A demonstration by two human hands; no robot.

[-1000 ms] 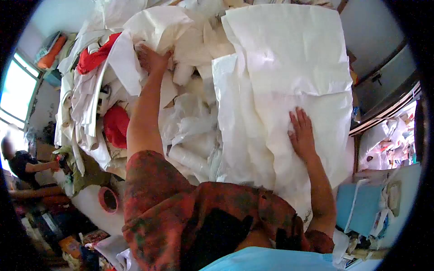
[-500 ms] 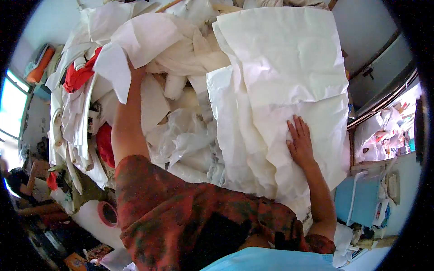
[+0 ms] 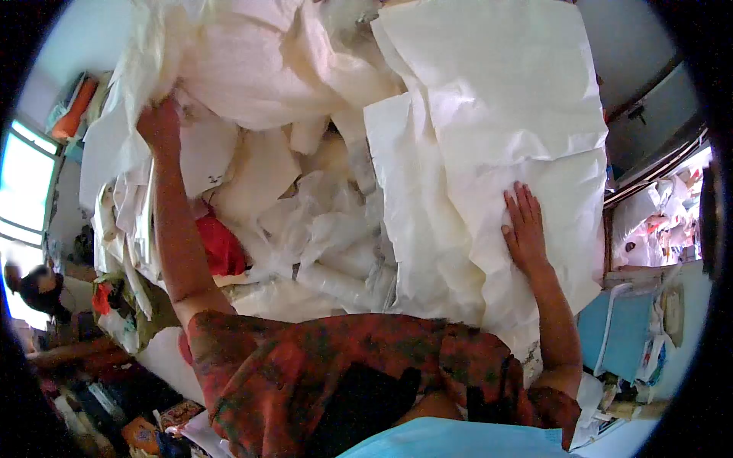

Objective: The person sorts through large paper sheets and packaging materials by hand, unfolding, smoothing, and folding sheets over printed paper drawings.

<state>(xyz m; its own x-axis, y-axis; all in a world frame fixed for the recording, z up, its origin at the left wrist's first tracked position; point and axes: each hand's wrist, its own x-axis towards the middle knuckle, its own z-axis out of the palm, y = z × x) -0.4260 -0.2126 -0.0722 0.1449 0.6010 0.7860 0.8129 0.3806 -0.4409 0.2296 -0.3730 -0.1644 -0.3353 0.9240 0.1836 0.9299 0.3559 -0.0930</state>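
1. Head view shows me two bare hands set well apart, each on pale sheet material.
2. My left hand [image 3: 159, 126], at upper left, is curled at the edge of a large cream sheet [image 3: 237, 65]; it looks clamped on it, though blur hides the fingertips from me.
3. My right hand [image 3: 525, 229] lies flat, fingers slightly spread and gripping nothing, on the layered white sheets [image 3: 519, 107].
4. I see the cream sheet spanning the top left and centre, its lower edge sagging; the white sheets cover the right, creased across.
5. Between my forearms lie crumpled clear plastic [image 3: 324, 221] and a pale roll [image 3: 334, 282]. Red cloth [image 3: 221, 244] sits just beside the left forearm.
6. Farther left, I make out an orange bundle [image 3: 72, 118], a bright window [image 3: 29, 187] and another person [image 3: 42, 291], partly blurred.
7. Far right, I see a blue panel [image 3: 622, 336] below a bright opening [image 3: 663, 221] showing heaped material.
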